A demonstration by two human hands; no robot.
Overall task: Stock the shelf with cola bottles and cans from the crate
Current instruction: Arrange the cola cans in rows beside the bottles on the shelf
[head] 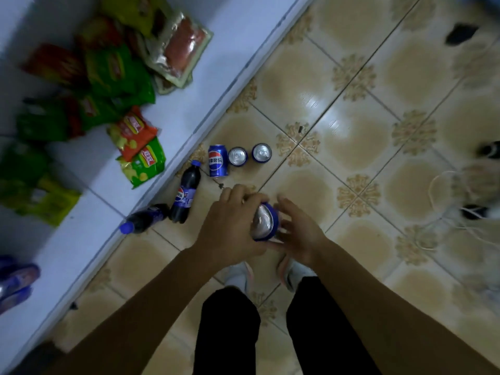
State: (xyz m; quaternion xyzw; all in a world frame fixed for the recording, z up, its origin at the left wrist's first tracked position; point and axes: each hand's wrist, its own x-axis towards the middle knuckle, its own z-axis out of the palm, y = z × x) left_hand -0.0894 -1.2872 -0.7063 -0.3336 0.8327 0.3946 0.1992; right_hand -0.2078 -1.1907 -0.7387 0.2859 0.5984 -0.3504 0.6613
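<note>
I look straight down at a tiled floor beside a white shelf (173, 123). My left hand (230, 226) grips a blue cola can (263, 221) from its left side, silver end facing up. My right hand (297, 234) is at the can's right side, fingers spread and touching it. On the floor ahead, one blue can (217, 161) lies on its side and two cans (237, 156) (261, 152) stand upright. One dark cola bottle (185, 196) stands by the shelf edge; a second bottle (144, 219) lies against the shelf.
Green, red and orange snack bags (113, 74) cover the shelf's far part. Blue packets (16, 280) lie at the shelf's near left. My shoes (239, 274) and dark trousers are below the can. White cables (443, 212) and dark objects lie on the floor at right.
</note>
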